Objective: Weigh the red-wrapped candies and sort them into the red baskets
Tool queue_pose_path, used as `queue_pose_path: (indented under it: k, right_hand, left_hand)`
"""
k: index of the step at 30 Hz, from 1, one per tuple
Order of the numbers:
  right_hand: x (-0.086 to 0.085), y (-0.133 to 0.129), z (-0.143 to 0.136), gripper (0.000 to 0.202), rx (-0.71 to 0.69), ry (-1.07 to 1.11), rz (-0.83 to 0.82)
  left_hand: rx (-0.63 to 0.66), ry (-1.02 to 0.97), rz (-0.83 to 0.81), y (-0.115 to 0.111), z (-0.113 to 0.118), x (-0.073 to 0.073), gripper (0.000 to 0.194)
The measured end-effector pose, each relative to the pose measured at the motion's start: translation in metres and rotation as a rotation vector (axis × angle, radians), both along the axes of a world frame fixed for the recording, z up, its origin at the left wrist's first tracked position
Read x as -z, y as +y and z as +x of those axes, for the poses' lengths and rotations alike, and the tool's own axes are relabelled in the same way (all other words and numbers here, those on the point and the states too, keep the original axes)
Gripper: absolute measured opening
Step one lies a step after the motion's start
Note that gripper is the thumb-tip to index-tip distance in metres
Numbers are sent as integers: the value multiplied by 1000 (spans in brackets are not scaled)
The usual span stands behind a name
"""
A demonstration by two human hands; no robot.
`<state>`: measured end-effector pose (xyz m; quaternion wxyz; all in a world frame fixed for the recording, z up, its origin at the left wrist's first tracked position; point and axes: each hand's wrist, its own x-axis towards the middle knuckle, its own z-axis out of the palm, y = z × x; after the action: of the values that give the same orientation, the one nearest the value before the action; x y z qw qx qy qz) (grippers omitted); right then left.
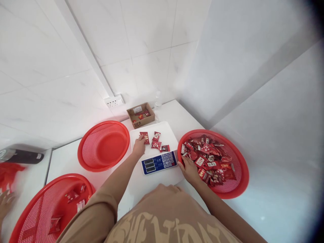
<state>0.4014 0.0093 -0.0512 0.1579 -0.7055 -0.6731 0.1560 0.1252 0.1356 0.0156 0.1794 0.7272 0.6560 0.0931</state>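
Left baskets: two round red plastic mesh baskets (111, 145); the nearer held four visible packets (55, 224).
Left hand (138, 146): fingertips on one large, glossy red packet (143, 134); pinch or press, cannot tell.
Large packet: lay on the scale's white plastic tray (165, 133), long axis pointing away from the person, beside three smaller packets (156, 145).
Right hand (188, 168): at the right basket's red rim (244, 175), fingers slightly parted; grip unclear.
Right basket: one, its heaped packets (212, 158) uncountable.

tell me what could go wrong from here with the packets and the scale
The left hand is touching a packet on the pan, so its pressure might skew the weight.
The packet nearest the keys lies at the pan's near edge and could slip off if nudged.
The full basket seems to overhang the table's right side; a push from the right hand might tip it.
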Motion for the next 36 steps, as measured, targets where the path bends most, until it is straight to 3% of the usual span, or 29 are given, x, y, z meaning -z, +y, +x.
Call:
queue_pose_path:
  k: [5, 10, 13, 16, 21, 25, 28, 33, 36]
  right_hand:
    - [-5, -1, -1, 51, 1, 7, -18]
    - [-8, -1, -3, 49, 2, 12, -19]
    - [-8, -1, -4, 47, 10, 2, -24]
    - [-9, 0, -4, 45, 16, -8, -32]
    - [-12, 1, -5, 46, 17, -28, -80]
    - [-16, 1, -6, 47, 31, -40, -135]
    - [-19, 1, -6, 48, 38, -34, -159]
    - [-21, 1, -6, 47, 32, -18, -151]
    - [-24, 1, -7, 47, 45, -18, -161]
  left_hand:
    - [-91, -48, 190, -5, -47, -16, 38]
    - [-306, 17, 280, -24, -111, -27, 37]
    - [-319, 133, 268, -33, -120, -24, 47]
    - [-155, 194, 246, -35, -94, -18, 57]
    - [251, 98, 62, -26, -12, -10, 73]
    - [375, 58, -74, -11, 36, -4, 84]
    - [408, 74, -109, 0, 51, 2, 81]
    - [433, 51, 19, 13, 60, 9, 44]
    - [422, 33, 20, 17, 62, 10, 35]
